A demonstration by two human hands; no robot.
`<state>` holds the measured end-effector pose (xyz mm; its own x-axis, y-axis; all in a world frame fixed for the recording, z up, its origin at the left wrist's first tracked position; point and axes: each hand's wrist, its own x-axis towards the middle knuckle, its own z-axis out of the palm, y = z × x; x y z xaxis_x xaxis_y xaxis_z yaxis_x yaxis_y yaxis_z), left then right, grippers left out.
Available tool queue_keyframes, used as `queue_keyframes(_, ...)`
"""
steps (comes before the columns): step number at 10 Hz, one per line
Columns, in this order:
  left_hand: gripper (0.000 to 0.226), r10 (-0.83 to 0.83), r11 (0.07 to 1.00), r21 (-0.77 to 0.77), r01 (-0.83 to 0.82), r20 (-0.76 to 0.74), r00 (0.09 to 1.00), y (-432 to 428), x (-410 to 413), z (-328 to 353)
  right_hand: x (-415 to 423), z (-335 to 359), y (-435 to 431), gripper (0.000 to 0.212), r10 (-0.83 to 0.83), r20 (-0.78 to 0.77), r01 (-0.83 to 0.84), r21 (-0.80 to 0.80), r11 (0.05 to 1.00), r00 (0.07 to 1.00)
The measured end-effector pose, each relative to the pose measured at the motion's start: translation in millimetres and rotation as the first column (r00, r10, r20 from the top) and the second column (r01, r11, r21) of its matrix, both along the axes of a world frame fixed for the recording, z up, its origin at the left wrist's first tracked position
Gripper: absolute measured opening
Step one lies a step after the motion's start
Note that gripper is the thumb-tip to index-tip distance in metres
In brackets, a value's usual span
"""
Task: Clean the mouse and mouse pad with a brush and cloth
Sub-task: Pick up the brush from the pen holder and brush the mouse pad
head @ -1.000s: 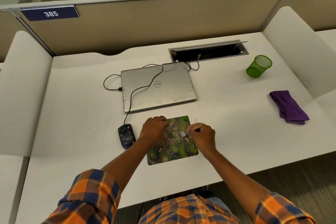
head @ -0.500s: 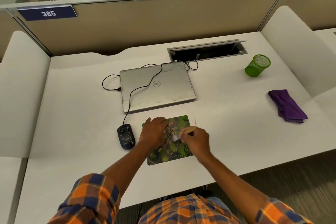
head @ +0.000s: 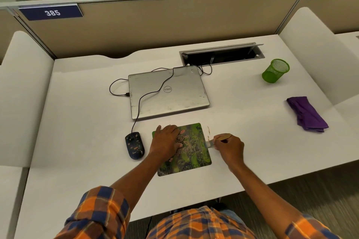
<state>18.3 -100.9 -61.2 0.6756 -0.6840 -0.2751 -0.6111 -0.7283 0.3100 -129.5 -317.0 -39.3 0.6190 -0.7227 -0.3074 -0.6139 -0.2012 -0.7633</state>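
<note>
A green patterned mouse pad (head: 192, 153) lies near the desk's front edge. My left hand (head: 167, 140) presses flat on its left part with straight fingers. My right hand (head: 230, 146) grips a small wooden-handled brush (head: 215, 140), whose bristles touch the pad's right edge. A thin line of brown crumbs (head: 208, 132) lies on the desk just right of the pad. A dark wired mouse (head: 134, 145), speckled with debris, sits left of the pad. A folded purple cloth (head: 307, 113) lies far to the right.
A shut silver laptop (head: 168, 93) sits behind the pad, with the mouse cable draped over it. A green mesh cup (head: 275, 71) stands at the back right. An open cable tray (head: 221, 54) is set into the desk. Partitions wall the sides.
My right hand has swept the brush rightward from the pad's middle to its right edge. My left hand stays pressed on the pad.
</note>
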Motion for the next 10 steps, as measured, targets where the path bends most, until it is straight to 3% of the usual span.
queue_keyframes(2, 0.066, 0.001, 1.0, 0.015, -0.001, 0.001, 1.0, -1.8, 0.5, 0.4, 7.2, 8.7, 27.4, 0.013, 0.042, 0.019, -0.043, 0.062, 0.997, 0.999)
queue_keyframes(3, 0.065, 0.001, 1.0, 0.021, -0.001, 0.005, 1.0, -3.8, 1.5, 1.5, 5.4, 5.0, 58.6, 0.011, 0.179, 0.005, -0.178, 0.128, 0.976, 0.984)
queue_keyframes(4, 0.065, 0.003, 1.0, 0.023, -0.003, 0.002, 1.0, -4.1, 2.2, 1.8, 1.5, 0.5, 63.8, 0.01, 0.207, -0.007, -0.205, 0.129, 0.97, 0.978)
queue_keyframes(8, 0.065, 0.005, 1.0, 0.021, -0.005, -0.014, 1.0, -4.7, 3.4, 2.8, -12.7, 6.4, -8.7, 0.013, 0.011, -0.01, -0.011, -0.011, 1.0, 1.0)
queue_keyframes(9, 0.065, 0.012, 1.0, 0.022, -0.011, -0.019, 1.0, -4.7, 3.5, 3.5, -4.2, 11.8, 2.0, 0.027, 0.035, 0.037, -0.036, 0.02, 0.999, 0.999)
queue_keyframes(10, 0.065, 0.013, 1.0, 0.018, -0.012, -0.016, 1.0, -4.9, 3.3, 4.2, 1.9, 10.6, 19.2, 0.021, 0.085, 0.037, -0.087, 0.081, 0.993, 0.996)
